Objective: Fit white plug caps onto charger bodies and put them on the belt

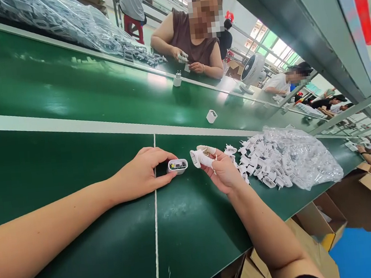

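Observation:
My left hand [149,171] grips a white charger housing [182,170] by its left side on the green table [193,217]. The housing's open end faces me, with dark and yellow parts showing inside. Just to the right, my right hand [219,166], with white covers on some fingertips, holds a white plug cap [195,159] between thumb and fingers. Cap and housing are a small gap apart. Beyond my right hand lies a pile of white plug caps [256,158], partly under a clear plastic bag [312,157].
On the green belt stand a white housing [211,116] and a white charger with pins [177,79]. A person [195,37] works across the belt, near bagged parts [73,27]. Cardboard boxes [324,217] stand below the table at right. A metal frame [319,25] hangs overhead.

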Demonstrator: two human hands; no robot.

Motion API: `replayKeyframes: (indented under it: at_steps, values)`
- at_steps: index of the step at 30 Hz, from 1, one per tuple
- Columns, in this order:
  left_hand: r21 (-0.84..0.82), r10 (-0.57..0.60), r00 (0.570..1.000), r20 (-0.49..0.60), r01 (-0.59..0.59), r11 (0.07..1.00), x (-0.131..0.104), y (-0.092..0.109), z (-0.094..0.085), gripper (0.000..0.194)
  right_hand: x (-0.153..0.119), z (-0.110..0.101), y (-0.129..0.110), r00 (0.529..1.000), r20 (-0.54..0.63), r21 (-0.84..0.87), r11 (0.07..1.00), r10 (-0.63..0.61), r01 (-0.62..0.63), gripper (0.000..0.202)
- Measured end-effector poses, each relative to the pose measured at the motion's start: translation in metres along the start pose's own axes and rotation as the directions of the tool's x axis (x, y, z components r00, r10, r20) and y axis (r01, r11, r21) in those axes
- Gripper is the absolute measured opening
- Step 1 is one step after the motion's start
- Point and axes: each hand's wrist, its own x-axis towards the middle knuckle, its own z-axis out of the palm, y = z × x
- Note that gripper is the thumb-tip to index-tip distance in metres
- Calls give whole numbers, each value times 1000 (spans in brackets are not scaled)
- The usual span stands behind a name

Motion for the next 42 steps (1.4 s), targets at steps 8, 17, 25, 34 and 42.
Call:
replayKeyframes:
  at_steps: [8, 17, 25, 34, 42]
  values:
    - [-36, 102, 994, 36, -100, 994, 0, 3, 1, 39, -4, 9, 7, 975, -12, -276, 938, -221, 209, 31]
    - [-39, 205, 979, 8, -204, 978, -3, 1, 0, 29, -10, 13, 23, 777, 238, -544, 582, -583, 604, 31]
    - [-46, 221, 975, 10, -220, 974, -4, 3, 0, 28, -10, 12, 22, 808, 177, -564, 615, -562, 551, 19]
    - [-38, 242, 969, 44, -240, 970, -2, 4, -1, 29, -8, 9, 22, 779, 226, -560, 577, -585, 595, 25]
    - [-90, 295, 956, -5, -294, 952, 3, 0, 3, 29, -11, 12, 22, 860, 119, -628, 633, -497, 453, 27]
